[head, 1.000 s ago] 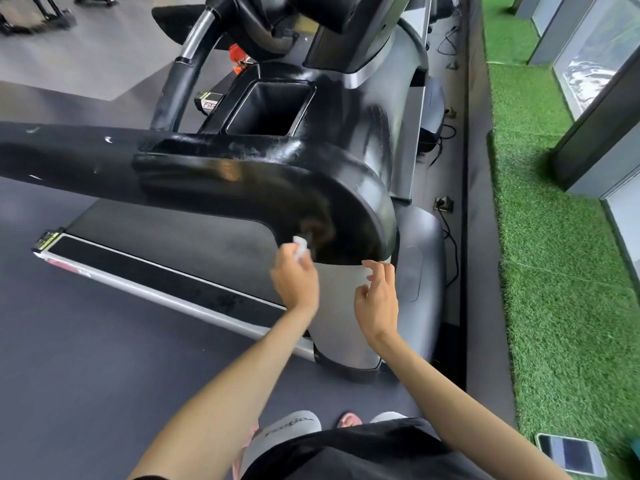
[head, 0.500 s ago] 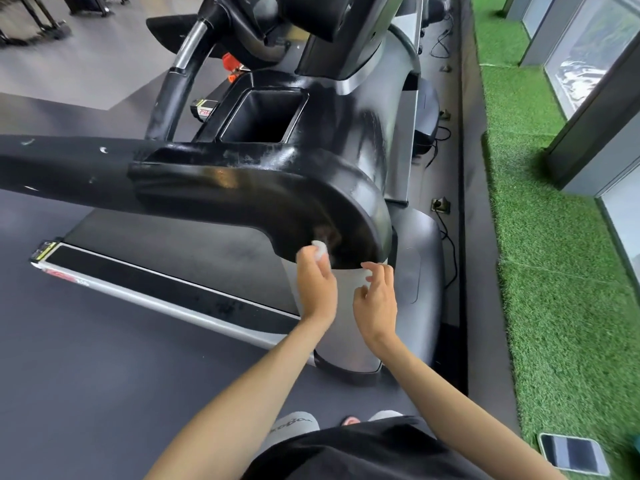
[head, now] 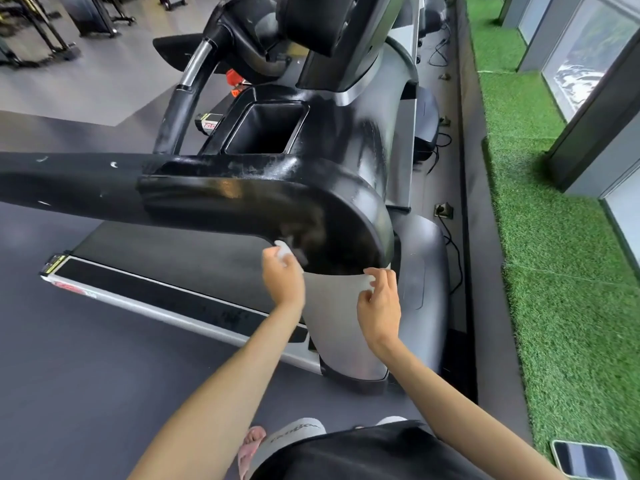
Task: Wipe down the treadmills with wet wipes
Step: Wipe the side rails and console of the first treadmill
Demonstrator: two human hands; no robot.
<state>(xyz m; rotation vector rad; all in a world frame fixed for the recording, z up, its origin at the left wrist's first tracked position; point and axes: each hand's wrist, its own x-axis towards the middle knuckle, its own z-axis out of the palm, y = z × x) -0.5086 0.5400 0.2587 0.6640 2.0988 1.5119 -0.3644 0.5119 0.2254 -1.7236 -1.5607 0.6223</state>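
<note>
While left hand (head: 284, 280) grips wet wipe (head: 284, 252) against treadmill (head: 332, 206), right hand (head: 380, 308) nearby

A strip of green artificial turf (head: 554, 271) is laid along the right side, and a phone (head: 585, 460) is seen lying on it at the lower right corner. Glass panels (head: 585, 53) are set beside the turf, a floor socket (head: 444, 210) with a black cable (head: 455, 251) is fitted in the dark channel, and exercise frames (head: 38, 32) are parked on the grey floor (head: 69, 375) at far left.
</note>
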